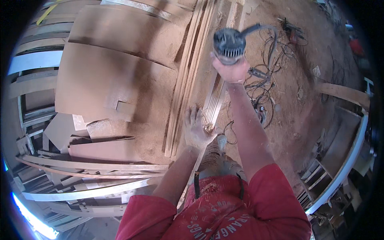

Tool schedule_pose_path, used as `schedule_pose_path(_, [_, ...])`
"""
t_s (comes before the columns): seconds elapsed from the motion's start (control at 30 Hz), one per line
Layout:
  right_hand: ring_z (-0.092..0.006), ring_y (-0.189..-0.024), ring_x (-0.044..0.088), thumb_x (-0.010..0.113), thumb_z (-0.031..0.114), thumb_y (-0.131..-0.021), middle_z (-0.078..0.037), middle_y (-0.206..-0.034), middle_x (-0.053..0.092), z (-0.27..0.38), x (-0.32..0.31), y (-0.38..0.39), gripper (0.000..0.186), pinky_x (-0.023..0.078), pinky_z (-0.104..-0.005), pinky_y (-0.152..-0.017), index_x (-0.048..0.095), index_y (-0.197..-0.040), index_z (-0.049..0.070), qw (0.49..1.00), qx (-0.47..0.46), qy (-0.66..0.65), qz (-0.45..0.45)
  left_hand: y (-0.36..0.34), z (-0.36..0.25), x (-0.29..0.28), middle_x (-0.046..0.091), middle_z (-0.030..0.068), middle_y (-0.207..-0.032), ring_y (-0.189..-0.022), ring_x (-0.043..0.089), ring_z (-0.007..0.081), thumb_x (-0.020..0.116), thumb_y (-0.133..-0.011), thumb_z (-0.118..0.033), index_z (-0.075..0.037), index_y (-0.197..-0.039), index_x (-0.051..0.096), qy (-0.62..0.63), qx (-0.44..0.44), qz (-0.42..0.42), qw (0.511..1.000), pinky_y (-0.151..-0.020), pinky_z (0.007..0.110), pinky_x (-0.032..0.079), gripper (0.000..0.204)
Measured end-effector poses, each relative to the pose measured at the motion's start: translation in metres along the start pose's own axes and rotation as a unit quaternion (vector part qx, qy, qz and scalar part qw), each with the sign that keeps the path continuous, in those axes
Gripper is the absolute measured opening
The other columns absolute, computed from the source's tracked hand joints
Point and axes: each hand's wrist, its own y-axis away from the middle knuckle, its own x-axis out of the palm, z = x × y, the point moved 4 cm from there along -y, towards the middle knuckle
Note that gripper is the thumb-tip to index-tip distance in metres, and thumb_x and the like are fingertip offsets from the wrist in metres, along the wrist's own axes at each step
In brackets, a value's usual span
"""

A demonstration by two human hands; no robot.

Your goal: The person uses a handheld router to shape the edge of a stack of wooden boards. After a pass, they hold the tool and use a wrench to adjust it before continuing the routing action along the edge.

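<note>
The right hand (232,72) grips the black router (229,42), over the grooved board (213,102). The left hand (196,131) lies spread on the board's near part. It's best to keep the router flat, push slowly and evenly, and keep that left hand well clear.

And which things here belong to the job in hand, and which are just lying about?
In use:
black, round-topped corded power tool, in the right hand
pale, grooved wooden strip, at the left hand

Apparently lying about:
large, flat brown sheets
tangled black cables, though the tool's cord may join them
</note>
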Motion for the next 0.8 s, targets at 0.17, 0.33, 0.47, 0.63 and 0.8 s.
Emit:
schedule_pose_path(0.17, [-0.0326, -0.099, 0.085, 0.098, 0.053, -0.072, -0.020, -0.105, 0.086, 0.016, -0.016, -0.045, 0.079, 0.067, -0.0435, -0.091, 0.080, -0.124, -0.003, 0.971, 0.219, 0.069, 0.070, -0.002, 0.000, 0.003, 0.049, 0.0384, -0.167, -0.157, 0.042, 0.0617, 0.088, -0.082, -0.041, 0.008, -0.157, 0.055, 0.009, 0.018, 0.013, 1.000, -0.127, 0.069, 0.042, 0.095])
schedule_pose_path(0.33, [-0.0230, -0.099, 0.081, 0.103, 0.046, -0.076, -0.014, -0.114, 0.086, 0.015, -0.074, -0.022, 0.069, 0.063, -0.0405, -0.094, 0.083, -0.118, -0.005, 0.952, 0.279, -0.122, -0.026, -0.004, 0.001, -0.001, 0.049, 0.0396, -0.164, -0.157, 0.042, 0.0613, 0.091, -0.081, -0.038, 0.005, -0.158, 0.053, 0.013, 0.002, 0.023, 1.000, -0.130, 0.067, 0.040, 0.096])
schedule_pose_path(0.47, [-0.0194, -0.110, 0.074, 0.101, 0.026, -0.084, -0.009, -0.121, 0.079, -0.033, -0.154, 0.043, 0.061, 0.058, -0.0372, -0.101, 0.074, -0.132, -0.002, 0.948, 0.213, -0.224, -0.074, -0.007, -0.001, -0.004, 0.047, 0.0359, -0.167, -0.158, 0.041, 0.0595, 0.090, -0.084, -0.036, 0.002, -0.161, 0.050, 0.011, 0.001, 0.037, 0.999, -0.130, 0.066, 0.039, 0.095])
schedule_pose_path(0.63, [-0.0220, -0.108, 0.076, 0.092, 0.019, -0.093, -0.010, -0.122, 0.078, -0.098, -0.244, 0.157, 0.058, 0.060, -0.0425, -0.101, 0.065, -0.142, 0.001, 0.952, 0.226, -0.203, -0.019, 0.000, 0.006, -0.002, 0.047, 0.0348, -0.168, -0.161, 0.040, 0.0555, 0.091, -0.088, -0.041, 0.002, -0.163, 0.050, 0.015, 0.009, 0.021, 1.000, -0.131, 0.063, 0.037, 0.096])
schedule_pose_path(0.8, [-0.0243, -0.109, 0.076, 0.091, 0.018, -0.093, -0.012, -0.123, 0.078, -0.122, -0.279, 0.242, 0.059, 0.060, -0.0432, -0.101, 0.063, -0.143, 0.001, 0.943, 0.263, -0.203, -0.018, 0.009, 0.006, -0.015, 0.052, 0.0318, -0.167, -0.160, 0.046, 0.0478, 0.088, -0.096, -0.037, 0.005, -0.158, 0.056, 0.145, -0.047, -0.012, 0.988, -0.130, 0.056, 0.040, 0.081])
